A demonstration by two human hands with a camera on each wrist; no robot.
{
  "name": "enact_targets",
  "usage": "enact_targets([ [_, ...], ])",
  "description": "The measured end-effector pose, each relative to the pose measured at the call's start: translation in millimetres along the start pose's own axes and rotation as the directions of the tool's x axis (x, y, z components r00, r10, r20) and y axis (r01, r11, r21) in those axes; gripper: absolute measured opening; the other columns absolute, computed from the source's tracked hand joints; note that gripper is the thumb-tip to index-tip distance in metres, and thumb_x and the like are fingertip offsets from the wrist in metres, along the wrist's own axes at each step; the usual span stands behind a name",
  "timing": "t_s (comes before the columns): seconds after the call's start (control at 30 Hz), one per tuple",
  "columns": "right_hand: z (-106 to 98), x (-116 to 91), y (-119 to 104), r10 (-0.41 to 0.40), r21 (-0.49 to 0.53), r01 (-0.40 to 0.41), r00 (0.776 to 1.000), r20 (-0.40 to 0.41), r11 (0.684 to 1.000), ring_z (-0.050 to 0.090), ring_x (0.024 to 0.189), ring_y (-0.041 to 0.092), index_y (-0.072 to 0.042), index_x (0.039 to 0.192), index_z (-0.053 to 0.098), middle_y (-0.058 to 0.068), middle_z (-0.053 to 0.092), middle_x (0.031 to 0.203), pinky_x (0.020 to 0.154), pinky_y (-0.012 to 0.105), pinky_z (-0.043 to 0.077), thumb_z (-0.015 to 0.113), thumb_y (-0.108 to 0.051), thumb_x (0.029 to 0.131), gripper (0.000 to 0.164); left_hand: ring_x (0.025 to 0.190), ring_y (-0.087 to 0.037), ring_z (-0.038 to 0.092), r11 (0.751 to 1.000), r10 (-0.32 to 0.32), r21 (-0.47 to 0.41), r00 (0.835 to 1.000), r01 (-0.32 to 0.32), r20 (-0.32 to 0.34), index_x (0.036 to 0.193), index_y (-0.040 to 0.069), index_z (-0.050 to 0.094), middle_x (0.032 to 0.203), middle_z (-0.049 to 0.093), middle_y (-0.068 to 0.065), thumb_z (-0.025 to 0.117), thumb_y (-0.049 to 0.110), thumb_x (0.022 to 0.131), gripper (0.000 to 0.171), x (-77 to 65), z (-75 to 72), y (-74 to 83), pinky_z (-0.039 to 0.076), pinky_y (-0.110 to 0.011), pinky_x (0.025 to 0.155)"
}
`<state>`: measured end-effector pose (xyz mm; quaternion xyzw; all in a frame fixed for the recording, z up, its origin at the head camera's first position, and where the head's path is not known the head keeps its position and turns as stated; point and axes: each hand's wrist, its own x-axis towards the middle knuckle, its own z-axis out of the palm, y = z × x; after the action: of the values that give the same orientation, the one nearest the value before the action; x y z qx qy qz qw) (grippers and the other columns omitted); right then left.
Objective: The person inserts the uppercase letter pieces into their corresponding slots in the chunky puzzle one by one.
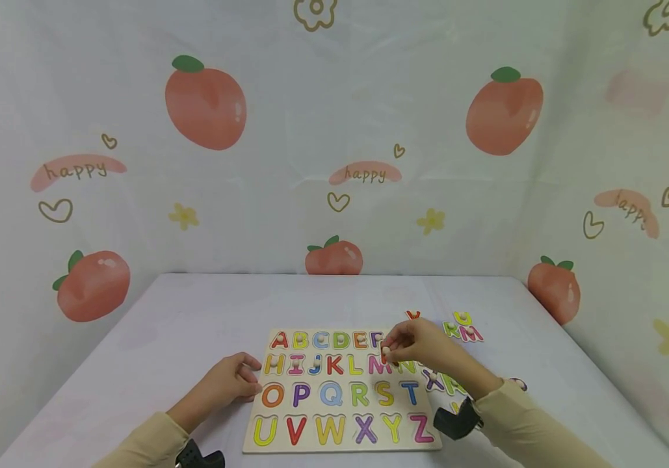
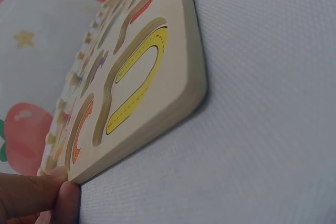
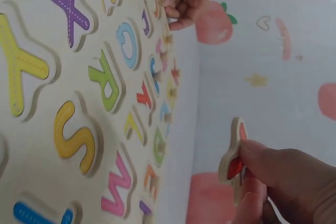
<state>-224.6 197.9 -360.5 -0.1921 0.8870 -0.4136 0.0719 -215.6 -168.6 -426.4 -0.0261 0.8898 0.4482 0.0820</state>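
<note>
A wooden alphabet puzzle board (image 1: 281,422) lies flat on the table. Knobbed letter pieces sit in the visible slots from A to F, and in H, I and J; the recesses from K onward show printed letters. At the board's left edge, my left hand (image 1: 229,383) grips the rim between thumb and fingers. My right hand (image 1: 422,344) pinches a red wooden letter piece (image 3: 229,163) and holds it raised over the board's upper right part. Fingers cover much of this piece, so I cannot tell its letter. The hand also hides the top row's right end.
Loose letters lie right of the board: a yellow U (image 1: 462,318), a green R (image 1: 451,330), a pink M (image 1: 471,334) and a purple X (image 1: 432,380). A red piece (image 1: 413,314) lies behind the right hand. The right forearm partly covers other pieces. A printed curtain (image 1: 287,221) hangs behind the table.
</note>
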Motion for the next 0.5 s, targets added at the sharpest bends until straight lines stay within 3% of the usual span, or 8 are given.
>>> enact_targets([
  [0.5, 59, 47, -9, 0.057, 0.02, -0.057, 0.998, -0.011, 0.998, 0.059, 0.067, 0.012, -0.009, 0.085, 0.071, -0.003, 0.064, 0.072, 0.063, 0.025, 0.05, 0.077, -0.015, 0.082, 0.009, 0.064, -0.015, 0.058, 1.0, 0.005, 0.003, 1.0, -0.005, -0.003, 0.109, -0.004, 0.058, 0.079, 0.058, -0.008, 0.076, -0.001, 0.076, 0.038, -0.3, 0.9, 0.0, 0.054, -0.028, 0.06],
])
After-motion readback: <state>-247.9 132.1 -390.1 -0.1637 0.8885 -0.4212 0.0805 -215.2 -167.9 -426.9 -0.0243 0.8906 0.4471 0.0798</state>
